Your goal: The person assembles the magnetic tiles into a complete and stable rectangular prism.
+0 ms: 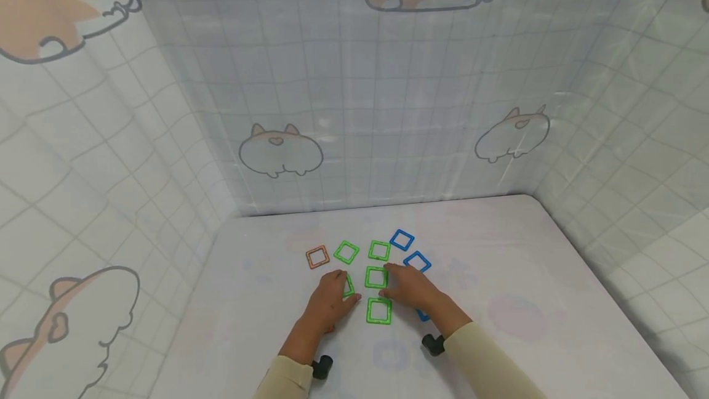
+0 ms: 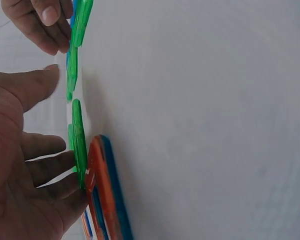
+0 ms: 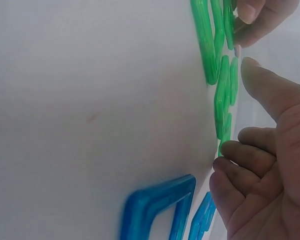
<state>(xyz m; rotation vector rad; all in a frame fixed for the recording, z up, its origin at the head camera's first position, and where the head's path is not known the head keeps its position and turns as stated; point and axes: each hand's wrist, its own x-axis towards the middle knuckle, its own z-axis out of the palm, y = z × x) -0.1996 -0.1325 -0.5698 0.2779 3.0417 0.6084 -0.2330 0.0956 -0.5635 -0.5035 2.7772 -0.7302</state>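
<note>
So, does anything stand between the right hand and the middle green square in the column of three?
Nothing visible does. In the head view, the right hand has its fingertips at the right side of the middle green square, with no other piece between; contact is unclear.

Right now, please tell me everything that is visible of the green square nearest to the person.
The green square is an open frame with four straight bars, seemingly plastic, the white surface showing through its middle. It lies flat, nearly straight in the head view, below another green square across a narrow gap. Neither left hand nor right hand appears to touch it.
</note>
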